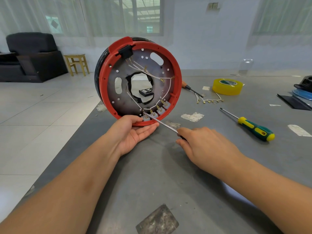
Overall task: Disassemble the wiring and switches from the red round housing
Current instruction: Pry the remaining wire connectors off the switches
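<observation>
The red round housing stands on edge on the grey table, its open side facing me. Several grey switches with brass terminals sit along its lower rim, joined by white wires that run up to a black block at the top. My left hand cups the housing's bottom rim from below, thumb on the rim. My right hand grips a screwdriver by its handle; the metal shaft points up-left and its tip rests at the leftmost switch.
Loose white wires with brass terminals lie on the grey table. A green-and-yellow screwdriver is at the right, a yellow tape roll and a wooden-handled tool behind. Black and blue parts sit at the far right. The table's left edge drops to tiled floor.
</observation>
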The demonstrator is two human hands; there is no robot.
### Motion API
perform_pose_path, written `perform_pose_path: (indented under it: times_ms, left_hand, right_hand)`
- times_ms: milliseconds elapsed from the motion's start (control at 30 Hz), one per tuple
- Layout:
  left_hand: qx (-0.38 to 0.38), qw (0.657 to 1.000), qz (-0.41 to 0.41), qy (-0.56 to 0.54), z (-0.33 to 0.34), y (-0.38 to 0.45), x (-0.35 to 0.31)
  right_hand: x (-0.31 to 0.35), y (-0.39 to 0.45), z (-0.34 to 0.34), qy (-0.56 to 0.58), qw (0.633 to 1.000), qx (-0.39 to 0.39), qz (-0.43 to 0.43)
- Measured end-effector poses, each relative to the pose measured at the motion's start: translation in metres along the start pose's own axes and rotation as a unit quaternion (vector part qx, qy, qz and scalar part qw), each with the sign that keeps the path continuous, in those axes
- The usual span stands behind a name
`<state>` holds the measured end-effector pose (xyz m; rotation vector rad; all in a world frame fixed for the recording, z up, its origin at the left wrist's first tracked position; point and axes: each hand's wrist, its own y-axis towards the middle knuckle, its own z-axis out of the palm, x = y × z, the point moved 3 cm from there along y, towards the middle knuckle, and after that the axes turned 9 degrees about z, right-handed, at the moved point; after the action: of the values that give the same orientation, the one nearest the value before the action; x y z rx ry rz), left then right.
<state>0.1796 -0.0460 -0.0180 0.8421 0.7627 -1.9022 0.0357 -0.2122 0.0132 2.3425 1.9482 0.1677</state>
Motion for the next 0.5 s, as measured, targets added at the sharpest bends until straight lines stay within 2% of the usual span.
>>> perform_pose_path:
  times_ms: [500]
  left_hand:
    - [-0.025,0.999,0.023,0.013,-0.0043,0.0032,-0.0011]
  right_hand:
    - [-0.0068,0.0001,-0.0023,0.011,1.000,0.006,-0.005]
